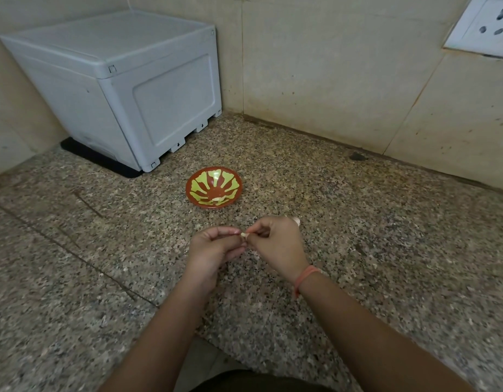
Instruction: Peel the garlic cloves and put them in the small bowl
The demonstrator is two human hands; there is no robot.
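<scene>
A speckled stone counter (357, 250) is seen, closed in by tiled walls at the back and on the left. A grey plastic box (117, 80) is set in the back left corner on a black mat (83, 154), and a white socket (485, 26) is fixed to the wall above the back right. The small bowl (192, 188), red with a yellow-green pattern, is placed near the middle of the counter, just in front of the box. A few pale pieces (218, 198), judged to be peeled garlic, lie at its near side.

Both hands are raised above the counter between the bowl and the near edge, and are brought together almost knuckle to knuckle. The left hand (213, 250) is curled, palm turned inward, and the garlic clove (244, 235) is pinched at its fingertips. The right hand (275, 244), with an orange band (305, 278) worn at the wrist, is likewise curled. Its thumb and forefinger are closed on the other side of the same clove. Whether skin or flesh is gripped there cannot be told.

The clove is judged to be very light, firm and easily dropped. Its skin is expected to be dry, papery and apt to tear in scraps, and the bared flesh to be slightly tacky. It is best steadied by its sides with one hand while the skin is lifted from an end with a nail of the other.
</scene>
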